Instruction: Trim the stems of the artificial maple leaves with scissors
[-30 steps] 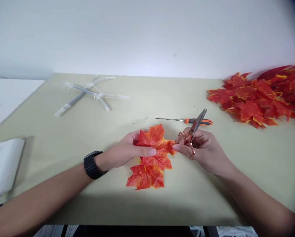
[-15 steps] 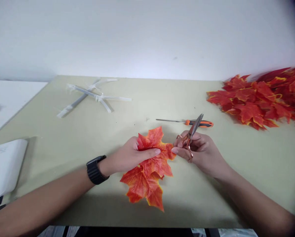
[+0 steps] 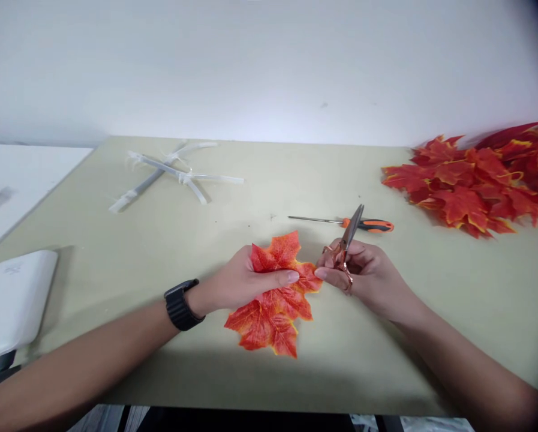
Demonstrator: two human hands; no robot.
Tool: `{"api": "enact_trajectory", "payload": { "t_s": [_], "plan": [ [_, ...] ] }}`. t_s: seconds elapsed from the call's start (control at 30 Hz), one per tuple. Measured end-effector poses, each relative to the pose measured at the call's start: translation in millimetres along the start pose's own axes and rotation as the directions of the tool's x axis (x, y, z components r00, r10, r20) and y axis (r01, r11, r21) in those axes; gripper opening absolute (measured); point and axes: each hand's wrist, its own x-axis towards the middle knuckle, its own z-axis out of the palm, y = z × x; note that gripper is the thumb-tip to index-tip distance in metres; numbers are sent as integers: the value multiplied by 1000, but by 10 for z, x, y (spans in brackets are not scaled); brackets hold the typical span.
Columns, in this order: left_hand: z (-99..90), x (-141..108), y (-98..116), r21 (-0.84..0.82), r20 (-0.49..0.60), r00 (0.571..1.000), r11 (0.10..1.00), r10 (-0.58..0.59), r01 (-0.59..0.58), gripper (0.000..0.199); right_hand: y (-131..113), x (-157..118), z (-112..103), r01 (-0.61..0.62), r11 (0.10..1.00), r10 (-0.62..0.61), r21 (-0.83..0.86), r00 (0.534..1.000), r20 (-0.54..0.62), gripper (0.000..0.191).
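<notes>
Clasping a fake maple leaf (image 3: 275, 318) in left hand (image 3: 246, 279); right hand (image 3: 367, 275) grips scissors (image 3: 351, 227) beside it

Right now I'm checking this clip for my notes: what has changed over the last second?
The left hand has slid toward the right hand, its thumb further across the red-orange artificial maple leaf. The rose-gold scissors in the right hand have tilted more upright. Neither hand let go. The screwdriver and the pile of leaves stayed put, apart from a slight shift of view.
</notes>
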Motion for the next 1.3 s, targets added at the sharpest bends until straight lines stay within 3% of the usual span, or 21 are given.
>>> {"api": "enact_trajectory", "payload": {
  "t_s": [0.23, 0.4, 0.73, 1.3],
  "plan": [
    [33, -8, 15, -52, 66, 996, 997, 68, -64, 44, 8, 2, 36, -32, 998, 29, 49, 998, 54, 32],
    [27, -34, 21, 2, 110, 992, 998, 61, -62, 38, 9, -11, 53, -45, 996, 41, 76, 998, 49, 26],
    [47, -4, 5, -25, -6, 1000, 1000, -13, 13, 29, -33, -30, 90, 22, 997, -24, -76, 999, -24, 30],
    [-12, -40, 27, 45, 2, 995, 994, -102, 102, 33, -61, -35, 57, 5, 992, -9, -123, 1000, -30, 39]
  ]
}}
